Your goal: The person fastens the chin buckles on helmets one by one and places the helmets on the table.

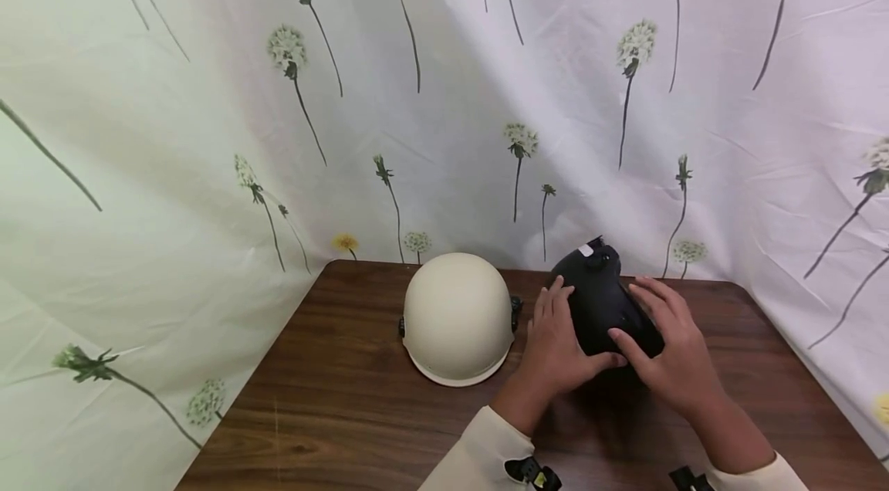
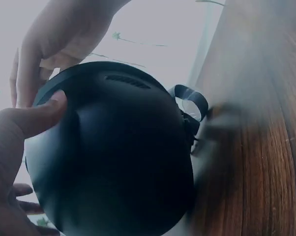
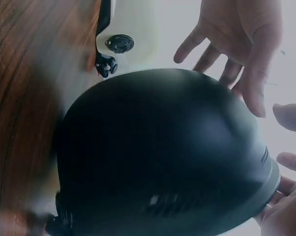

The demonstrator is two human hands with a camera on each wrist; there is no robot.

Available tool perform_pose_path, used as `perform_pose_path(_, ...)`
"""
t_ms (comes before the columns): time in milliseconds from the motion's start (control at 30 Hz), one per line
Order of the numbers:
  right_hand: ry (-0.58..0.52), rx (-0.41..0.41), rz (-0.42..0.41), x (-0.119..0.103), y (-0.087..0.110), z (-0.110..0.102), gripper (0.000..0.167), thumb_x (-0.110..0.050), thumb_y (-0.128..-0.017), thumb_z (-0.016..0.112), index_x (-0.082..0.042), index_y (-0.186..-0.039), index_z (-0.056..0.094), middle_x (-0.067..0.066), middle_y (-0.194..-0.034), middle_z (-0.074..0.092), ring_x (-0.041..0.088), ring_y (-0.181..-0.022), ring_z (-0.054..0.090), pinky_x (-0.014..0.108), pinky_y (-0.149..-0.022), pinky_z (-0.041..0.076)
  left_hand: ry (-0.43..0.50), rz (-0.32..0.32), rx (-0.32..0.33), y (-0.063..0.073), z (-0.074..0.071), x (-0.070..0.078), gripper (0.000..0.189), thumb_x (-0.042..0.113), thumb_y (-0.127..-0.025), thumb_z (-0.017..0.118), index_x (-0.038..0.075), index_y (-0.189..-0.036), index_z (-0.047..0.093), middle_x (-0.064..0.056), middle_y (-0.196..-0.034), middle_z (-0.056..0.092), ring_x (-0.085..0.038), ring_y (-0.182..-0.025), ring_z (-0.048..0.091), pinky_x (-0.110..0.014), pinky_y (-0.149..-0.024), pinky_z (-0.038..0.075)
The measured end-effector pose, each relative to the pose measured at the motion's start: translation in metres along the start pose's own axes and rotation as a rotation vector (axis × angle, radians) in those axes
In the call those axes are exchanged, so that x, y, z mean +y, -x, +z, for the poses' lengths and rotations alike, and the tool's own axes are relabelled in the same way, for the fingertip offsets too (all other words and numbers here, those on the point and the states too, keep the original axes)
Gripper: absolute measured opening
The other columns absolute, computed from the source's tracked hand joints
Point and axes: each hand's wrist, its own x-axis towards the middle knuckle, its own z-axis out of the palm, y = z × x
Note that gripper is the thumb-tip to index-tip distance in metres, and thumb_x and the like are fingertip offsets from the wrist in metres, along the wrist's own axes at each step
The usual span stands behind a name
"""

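A matte black helmet is tilted at the right side of the table, between both hands. My left hand holds its left side, fingers spread over the shell and thumb on the near part. Bent round the right edge, my right hand grips it with the thumb on the near surface. In the left wrist view the left thumb presses the shell close to the rim, and a grey strap loop sticks out by the table. The right wrist view shows the smooth shell with vent slots low down.
A cream helmet stands dome up on the wooden table, left of the black one, with black fittings on its sides. Behind the table hangs a white curtain printed with dandelions.
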Motion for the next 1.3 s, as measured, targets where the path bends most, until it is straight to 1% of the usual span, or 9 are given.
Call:
perform_pose_path(200, -0.016, -0.012, 0.012, -0.009, 0.006, 0.005, 0.068, -0.002, -0.082, 0.085, -0.004, -0.145, 0.059, 0.019, -0.144, 0.06, 0.03, -0.122, 0.061, -0.001, -0.105, 0.029, 0.049, -0.009, -0.057, 0.001, 0.002, -0.003, 0.122, 0.076, -0.082, 0.072, 0.024, -0.169, 0.004, -0.008, -0.166, 0.031, -0.029, -0.147, 0.044, -0.052, -0.114, 0.047)
perform_pose_path(333, -0.022, -0.035, -0.01, -0.012, 0.01, 0.009, 0.063, -0.003, -0.088, 0.08, -0.004, -0.147, 0.057, 0.021, -0.144, 0.06, 0.026, -0.127, 0.061, 0.0, -0.108, 0.028, 0.066, -0.054, -0.111, 0.002, 0.006, -0.006, 0.107, 0.078, -0.09, 0.059, 0.03, -0.169, 0.005, -0.01, -0.166, 0.029, -0.031, -0.146, 0.043, -0.06, -0.115, 0.043)
perform_pose_path(500, -0.027, -0.041, 0.004, -0.011, 0.01, 0.006, 0.059, -0.007, -0.093, 0.076, -0.009, -0.149, 0.057, 0.019, -0.146, 0.059, 0.011, -0.138, 0.052, 0.0, -0.112, 0.022, 0.046, -0.058, -0.088, 0.0, 0.009, -0.009, 0.106, 0.085, -0.09, 0.048, 0.029, -0.17, 0.006, -0.01, -0.171, 0.021, -0.036, -0.154, 0.035, -0.067, -0.116, 0.039)
perform_pose_path(733, 0.005, -0.051, 0.044, -0.004, 0.007, -0.001, 0.053, -0.011, -0.095, 0.075, -0.008, -0.146, 0.059, 0.018, -0.144, 0.06, 0.037, -0.131, 0.057, 0.0, -0.111, 0.022, -0.095, -0.074, -0.112, -0.002, 0.009, -0.013, 0.102, 0.081, -0.089, 0.057, 0.029, -0.168, 0.018, -0.01, -0.173, 0.017, -0.035, -0.157, 0.029, -0.065, -0.118, 0.037)
perform_pose_path(933, 0.026, -0.025, 0.112, 0.006, 0.006, -0.014, 0.048, -0.015, -0.097, 0.074, -0.006, -0.142, 0.061, 0.018, -0.145, 0.059, 0.042, -0.131, 0.056, 0.006, -0.11, 0.028, -0.133, -0.055, -0.147, -0.005, 0.005, -0.013, 0.094, 0.071, -0.091, 0.065, 0.032, -0.167, 0.024, -0.008, -0.175, 0.014, -0.033, -0.159, 0.025, -0.061, -0.119, 0.037)
perform_pose_path(1033, 0.035, -0.009, 0.142, 0.015, 0.008, -0.021, 0.047, -0.016, -0.098, 0.074, -0.004, -0.141, 0.061, 0.02, -0.144, 0.058, 0.044, -0.129, 0.055, 0.001, -0.108, 0.023, -0.139, -0.05, -0.159, -0.007, 0.004, -0.013, 0.093, 0.069, -0.091, 0.066, 0.033, -0.166, 0.023, -0.008, -0.176, 0.012, -0.032, -0.16, 0.023, -0.061, -0.12, 0.036)
perform_pose_path(1167, 0.064, -0.006, 0.196, 0.028, 0.014, -0.031, 0.046, -0.019, -0.099, 0.072, -0.003, -0.141, 0.061, 0.022, -0.144, 0.057, 0.046, -0.129, 0.054, 0.003, -0.111, 0.022, -0.154, -0.025, -0.161, -0.012, 0.002, -0.013, 0.092, 0.067, -0.093, 0.066, 0.034, -0.167, 0.022, -0.009, -0.176, 0.012, -0.032, -0.16, 0.024, -0.06, -0.121, 0.035)
perform_pose_path(1200, 0.068, -0.006, 0.211, 0.032, 0.016, -0.033, 0.046, -0.019, -0.099, 0.072, -0.003, -0.14, 0.061, 0.023, -0.145, 0.057, 0.046, -0.129, 0.054, 0.006, -0.112, 0.023, -0.163, -0.018, -0.16, -0.014, 0.001, -0.012, 0.091, 0.066, -0.093, 0.066, 0.034, -0.167, 0.023, -0.009, -0.176, 0.012, -0.032, -0.16, 0.024, -0.059, -0.121, 0.036)
perform_pose_path(1300, 0.089, -0.016, 0.251, 0.041, 0.022, -0.04, 0.045, -0.021, -0.101, 0.07, -0.001, -0.14, 0.06, 0.024, -0.145, 0.055, 0.046, -0.125, 0.054, 0.03, -0.112, 0.036, -0.195, -0.005, -0.168, -0.021, -0.001, -0.011, 0.088, 0.066, -0.094, 0.065, 0.036, -0.166, 0.024, -0.009, -0.175, 0.013, -0.031, -0.16, 0.025, -0.057, -0.121, 0.036)
